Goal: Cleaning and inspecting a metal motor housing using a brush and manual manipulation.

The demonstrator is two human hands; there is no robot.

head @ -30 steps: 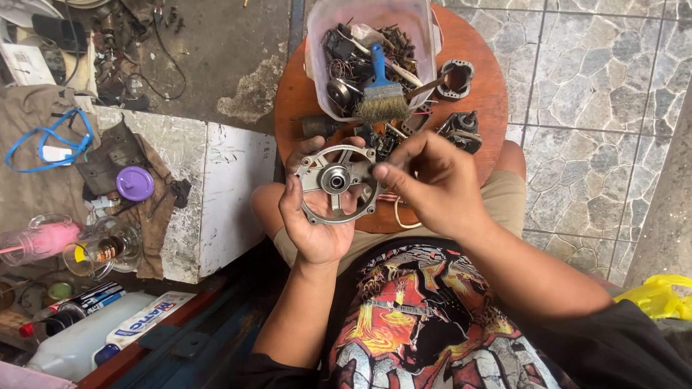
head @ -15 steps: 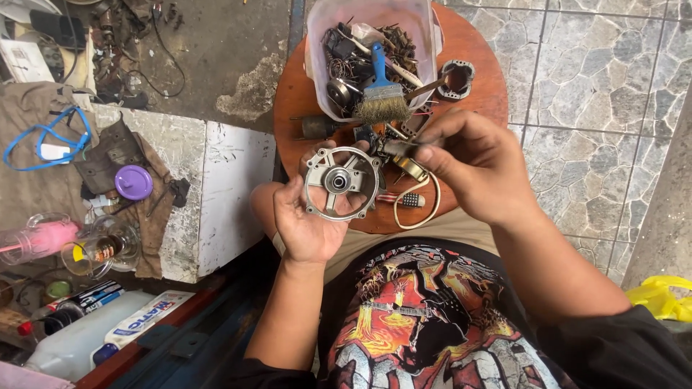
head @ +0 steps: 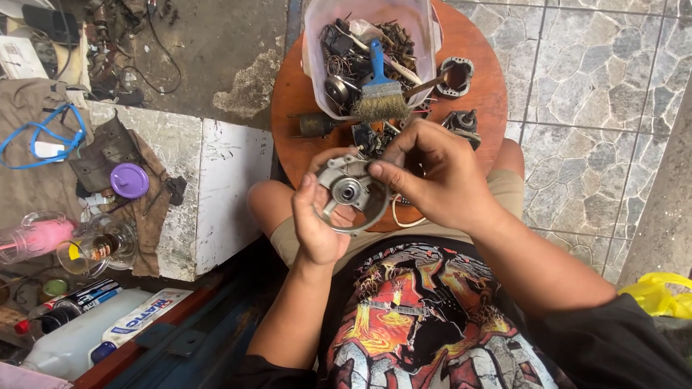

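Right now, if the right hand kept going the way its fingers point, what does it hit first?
The round metal housing held in the left hand: the right hand points leftward, fingertips already at its rim. Contact looks likely; depth is unclear.

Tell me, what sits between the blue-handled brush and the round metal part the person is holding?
In the head view, small dark metal parts lie on the round wooden table between the brush and the round metal part, held by both the left hand and right hand.

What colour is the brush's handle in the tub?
Blue. The brush lies in the plastic tub; the head view shows it clearly.
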